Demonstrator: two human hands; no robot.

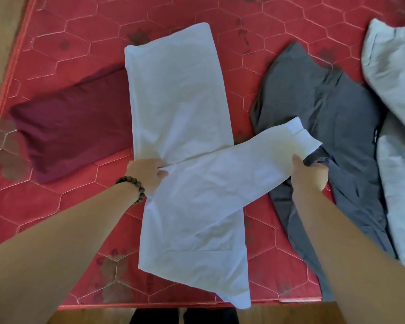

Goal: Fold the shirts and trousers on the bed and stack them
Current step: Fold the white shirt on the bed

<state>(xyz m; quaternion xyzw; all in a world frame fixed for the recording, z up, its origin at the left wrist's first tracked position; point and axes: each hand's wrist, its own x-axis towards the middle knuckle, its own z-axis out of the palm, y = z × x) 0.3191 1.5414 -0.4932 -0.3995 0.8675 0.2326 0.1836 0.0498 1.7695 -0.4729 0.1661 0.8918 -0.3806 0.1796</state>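
The head view, the only one, looks down on a bed with a red quilted mattress (63, 206) stitched in hexagons. Along its middle lies a long white cotton shirt (178, 101), already narrowed into a strip running from the far side to the near edge. One white sleeve (243, 164) stretches out to the right, its cuff end lying over a crumpled dark grey garment (332, 118).

The left hand (145, 175), with a dark beaded bracelet (132, 189) at the wrist, rests at the left edge of the strip where the sleeve leaves the body; its fingers curl onto the cloth and seem to pinch the fold there. The right hand (310, 173) holds the sleeve near its cuff, the thumb on top and the fingers tucked under the fabric, so its grip pinches the sleeve.

A folded maroon garment (73, 134) lies to the left, partly under the white strip. A pale grey-blue cloth (393, 78) lies loose at the far right, beside the dark grey piece.

The step in hand looks like the sleeve fold on the white shirt. The next move probably calls for the right hand to carry the sleeve back across and lay it flat along the strip while the left hand pins the shoulder, then to fold the strip over lengthwise. The grey pieces appear not yet folded, so the task seems well short of done.
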